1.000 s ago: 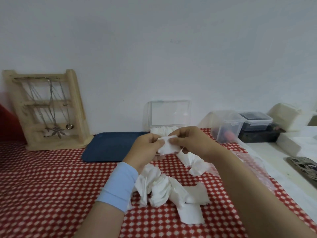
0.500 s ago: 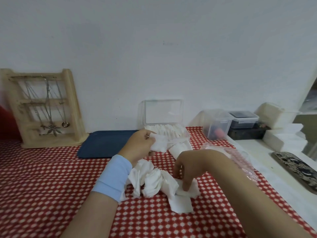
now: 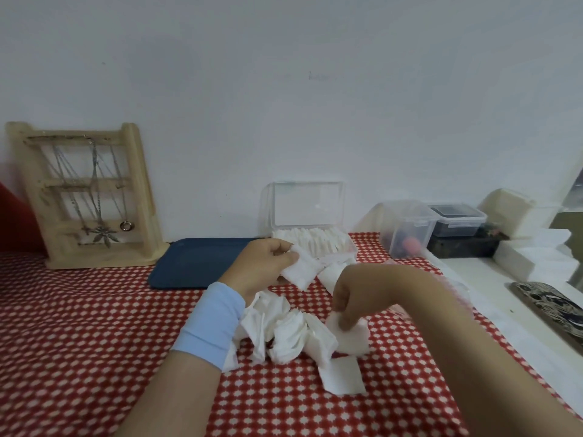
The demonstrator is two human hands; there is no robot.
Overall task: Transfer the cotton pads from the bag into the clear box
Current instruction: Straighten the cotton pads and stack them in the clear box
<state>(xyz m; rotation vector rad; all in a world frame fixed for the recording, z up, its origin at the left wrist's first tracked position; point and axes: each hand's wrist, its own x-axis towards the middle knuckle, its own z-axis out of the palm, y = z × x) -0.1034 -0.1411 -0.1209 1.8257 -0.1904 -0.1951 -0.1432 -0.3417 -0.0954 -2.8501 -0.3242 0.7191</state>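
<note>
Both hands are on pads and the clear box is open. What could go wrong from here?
1. The clear box already looks packed with upright pads; pushing the held pad from the left hand in may crumple it or pop others out.
2. The right hand pinches an edge pad that lies against the crumpled pile, so lifting may drag neighbours along.
</note>
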